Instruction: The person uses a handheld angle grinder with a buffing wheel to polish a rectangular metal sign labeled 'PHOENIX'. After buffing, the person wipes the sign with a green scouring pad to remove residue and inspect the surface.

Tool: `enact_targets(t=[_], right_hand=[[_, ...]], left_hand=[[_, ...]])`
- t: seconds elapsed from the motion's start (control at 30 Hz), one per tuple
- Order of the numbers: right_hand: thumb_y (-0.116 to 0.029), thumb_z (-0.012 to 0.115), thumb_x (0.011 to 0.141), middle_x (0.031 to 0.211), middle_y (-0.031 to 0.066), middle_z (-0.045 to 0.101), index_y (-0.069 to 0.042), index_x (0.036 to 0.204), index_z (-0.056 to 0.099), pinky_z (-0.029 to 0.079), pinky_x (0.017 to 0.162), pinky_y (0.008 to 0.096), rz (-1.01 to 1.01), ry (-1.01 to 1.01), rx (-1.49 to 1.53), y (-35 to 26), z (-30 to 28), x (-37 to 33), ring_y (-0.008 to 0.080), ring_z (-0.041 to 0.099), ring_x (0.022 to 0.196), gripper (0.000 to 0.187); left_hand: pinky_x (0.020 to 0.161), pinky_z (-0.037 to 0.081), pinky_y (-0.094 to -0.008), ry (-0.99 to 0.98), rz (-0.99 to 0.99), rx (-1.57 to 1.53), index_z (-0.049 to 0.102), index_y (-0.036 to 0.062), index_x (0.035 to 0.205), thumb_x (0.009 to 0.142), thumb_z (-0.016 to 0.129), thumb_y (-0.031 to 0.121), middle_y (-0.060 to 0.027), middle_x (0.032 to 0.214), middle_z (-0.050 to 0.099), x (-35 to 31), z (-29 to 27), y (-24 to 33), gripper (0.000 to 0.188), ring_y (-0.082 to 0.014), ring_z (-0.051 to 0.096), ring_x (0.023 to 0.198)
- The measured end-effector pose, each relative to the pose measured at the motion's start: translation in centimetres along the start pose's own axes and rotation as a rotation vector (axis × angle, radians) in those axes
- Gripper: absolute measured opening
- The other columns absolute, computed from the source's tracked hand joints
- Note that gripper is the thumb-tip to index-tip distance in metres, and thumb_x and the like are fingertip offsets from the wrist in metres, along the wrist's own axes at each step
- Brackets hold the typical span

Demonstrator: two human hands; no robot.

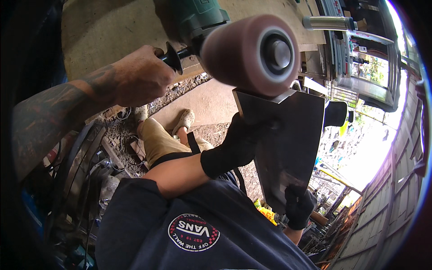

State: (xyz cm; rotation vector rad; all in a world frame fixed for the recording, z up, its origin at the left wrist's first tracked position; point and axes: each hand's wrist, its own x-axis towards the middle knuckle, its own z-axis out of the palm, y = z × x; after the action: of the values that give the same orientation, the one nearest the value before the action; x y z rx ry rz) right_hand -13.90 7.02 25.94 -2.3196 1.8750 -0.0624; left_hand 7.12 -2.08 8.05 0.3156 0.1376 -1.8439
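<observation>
My left hand [233, 146], in a black glove, grips the upper left side of a dark grey, angular sheet-metal piece [292, 135]. My right hand [299, 207], gloved alike, closes on its lower end. The metal stands tilted in front of me. Its top edge meets a reddish-brown abrasive drum [238, 51], whose surface is smeared by motion. That drum belongs to a green handheld drum sander [200, 15]. Another person's bare, tattooed hand [146, 74] comes in from the left and is wrapped round the sander's black side handle [173, 58].
Behind the sander lies a wooden workbench top [117, 31]. A metal cylinder [328, 23] rests at its right end. Scrap and cables [96, 166] clutter the ground at left. Corrugated wall panels [382, 193] rise on the right. A yellow bag [266, 212] lies below the metal.
</observation>
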Motion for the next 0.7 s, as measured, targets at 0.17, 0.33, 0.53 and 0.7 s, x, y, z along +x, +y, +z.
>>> enact_targets(t=[0.17,0.33,0.53,0.7], right_hand=[[0.002,0.076,0.089,0.083,0.0057,0.075,-0.001,0.097,0.075,0.054,0.069,0.0297,0.043,-0.023,0.078,0.3,0.3,-0.5,0.0133,0.07,0.075,0.008],[-0.001,0.083,0.08,0.077,0.0123,0.073,-0.005,0.09,0.075,0.052,0.062,0.0369,0.08,0.017,0.125,0.5,1.9,0.0,0.0273,0.072,0.066,0.013],[-0.002,0.082,0.08,0.076,0.0124,0.072,-0.006,0.088,0.075,0.052,0.062,0.0378,0.043,0.056,0.068,-0.1,1.5,0.1,0.0288,0.071,0.065,0.011],[-0.004,0.081,0.081,0.075,0.0115,0.073,-0.006,0.086,0.074,0.051,0.061,0.0372,0.057,0.057,0.015,-0.6,0.4,-0.3,0.0279,0.071,0.064,0.009]], left_hand=[[0.1,0.057,-0.0347,-0.181,0.558,0.722,0.068,0.0022,0.131,0.097,0.068,-0.004,-0.0085,0.126,0.072,0.3,-2.7,-0.9,0.035,-0.0187,0.07,0.114],[0.098,0.058,-0.0341,0.013,0.037,0.13,0.068,0.0025,0.13,0.098,0.068,-0.001,-0.0076,0.123,0.072,0.2,-1.3,0.3,0.032,-0.0181,0.07,0.113],[0.092,0.059,-0.032,-0.007,-0.006,-0.109,0.073,-0.0001,0.123,0.094,0.078,0.004,-0.0083,0.117,0.077,-0.1,-1.0,0.1,0.03,-0.0161,0.073,0.107],[0.101,0.06,-0.04,-0.034,0.007,-0.088,0.068,0.0014,0.129,0.095,0.071,-0.004,-0.0113,0.122,0.073,-0.3,-0.1,-0.1,0.035,-0.0232,0.071,0.114]])
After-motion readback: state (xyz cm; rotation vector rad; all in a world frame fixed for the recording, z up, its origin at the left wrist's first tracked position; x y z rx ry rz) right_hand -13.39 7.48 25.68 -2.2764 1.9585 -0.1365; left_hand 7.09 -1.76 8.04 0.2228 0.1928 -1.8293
